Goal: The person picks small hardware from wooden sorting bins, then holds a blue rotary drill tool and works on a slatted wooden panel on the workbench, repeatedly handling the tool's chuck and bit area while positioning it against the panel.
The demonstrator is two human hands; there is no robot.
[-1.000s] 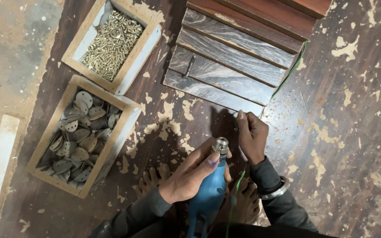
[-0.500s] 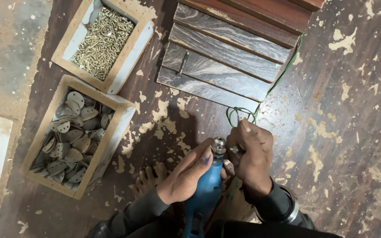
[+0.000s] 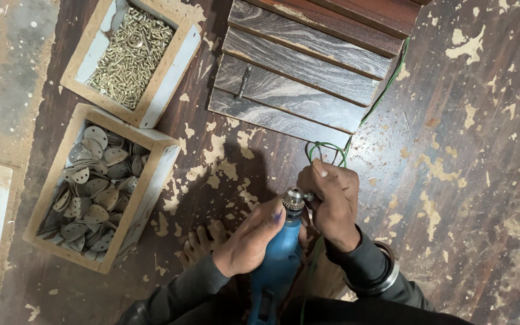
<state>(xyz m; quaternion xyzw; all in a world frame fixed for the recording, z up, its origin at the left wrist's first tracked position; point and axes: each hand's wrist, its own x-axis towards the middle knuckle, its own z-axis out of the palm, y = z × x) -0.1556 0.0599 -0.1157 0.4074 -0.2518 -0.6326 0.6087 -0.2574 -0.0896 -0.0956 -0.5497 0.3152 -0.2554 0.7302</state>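
I hold a blue electric drill [image 3: 278, 265] upright near the bottom centre, with its metal chuck [image 3: 294, 198] pointing away from me. My left hand [image 3: 249, 241] wraps around the drill's body. My right hand [image 3: 330, 198] is closed at the right side of the chuck, gripping a small metal piece that sticks out of it. A thin green cord [image 3: 327, 150] loops just beyond my right hand.
A stepped stack of dark wooden boards [image 3: 308, 78] lies ahead, with a drill bit [image 3: 244, 81] resting on it. At the left stand a wooden box of brass screws [image 3: 129, 57] and a wooden box of flat metal plates [image 3: 94, 186]. My bare toes [image 3: 203, 241] show below.
My right hand came down from the board's edge to the drill chuck and closed on it. The green cord loop has come into view above it.
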